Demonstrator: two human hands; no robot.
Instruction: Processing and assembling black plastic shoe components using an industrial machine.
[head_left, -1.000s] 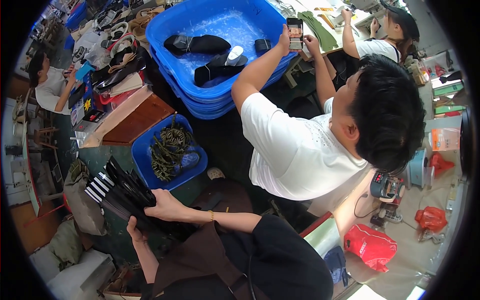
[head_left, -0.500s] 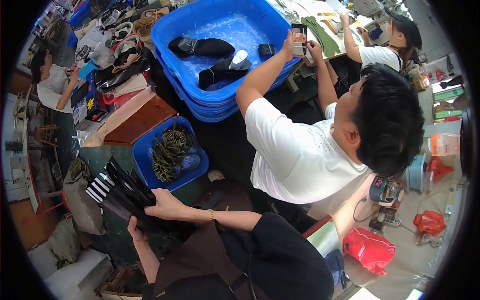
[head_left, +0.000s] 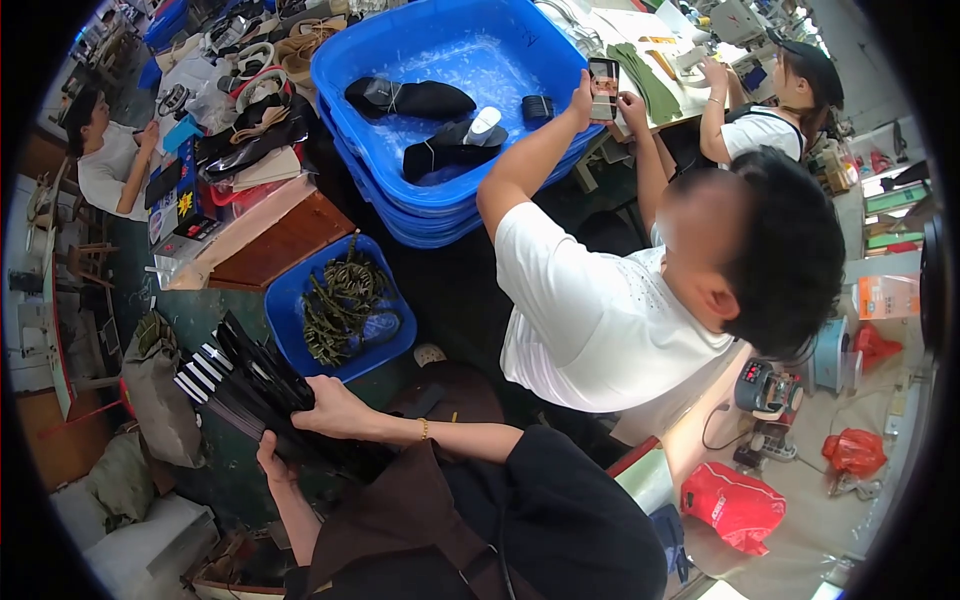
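A fanned bundle of black strips with white ends [head_left: 245, 385] is held between both my hands at the lower left. My left hand [head_left: 279, 463] closes on its near edge from below, thumb along the side. With a gold bracelet at its wrist, my right hand [head_left: 333, 408] grips the bundle's right side; its fingertips are hidden behind the strips. Just beyond, on the floor, a small blue tub [head_left: 405, 330] holds coiled olive-green straps [head_left: 345, 300].
Stacked large blue tubs [head_left: 395, 222] with black bundled pieces stand ahead. Close on my right, a person in a white shirt [head_left: 590, 310] holds a phone [head_left: 604, 90]. A cluttered table [head_left: 255, 235] stands ahead left; a grey sack [head_left: 165, 410] sits at left.
My hands and the bundle stay nearly in place. The view shifts slightly, and the person beside me turns their head a little.
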